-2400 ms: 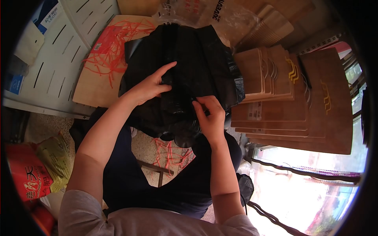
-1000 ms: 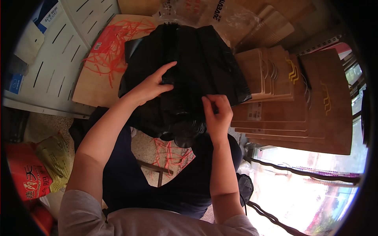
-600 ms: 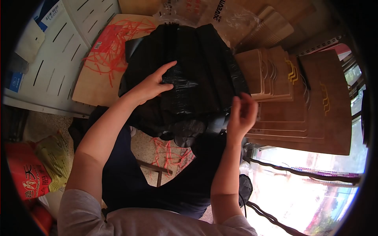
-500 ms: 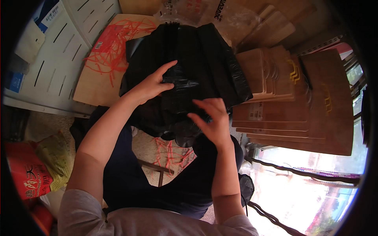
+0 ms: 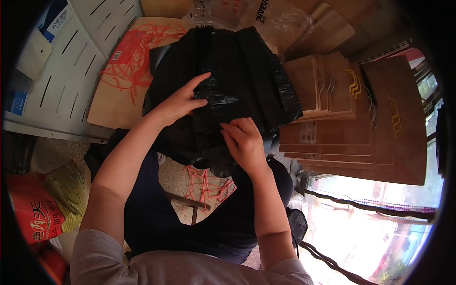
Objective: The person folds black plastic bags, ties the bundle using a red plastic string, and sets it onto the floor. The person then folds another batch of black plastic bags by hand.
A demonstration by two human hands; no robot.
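Note:
Black plastic sheeting or bags [image 5: 242, 71] lie in a layered pile over my lap, with creased, shiny folds. My left hand [image 5: 183, 102] rests on the left part of the pile, thumb and index finger spread apart, the other fingers partly hidden. Near the lower middle of the pile is my right hand [image 5: 243, 137], its thumb and index fingertips pinched together at the black plastic. Whatever is between those fingertips is too small and dark to make out.
Red plastic strands [image 5: 130, 71] lie on a wooden board at the upper left, beside a white slotted panel [image 5: 66, 71]. Brown boards [image 5: 342, 137] with hooks stand at the right. A red bag [image 5: 33, 206] is at the lower left. Clear plastic [image 5: 280, 23] lies behind the pile.
My right hand moved out to the right edge of the pile, then came back left over it, and its spread fingers closed into a pinch. My left hand has stayed in place.

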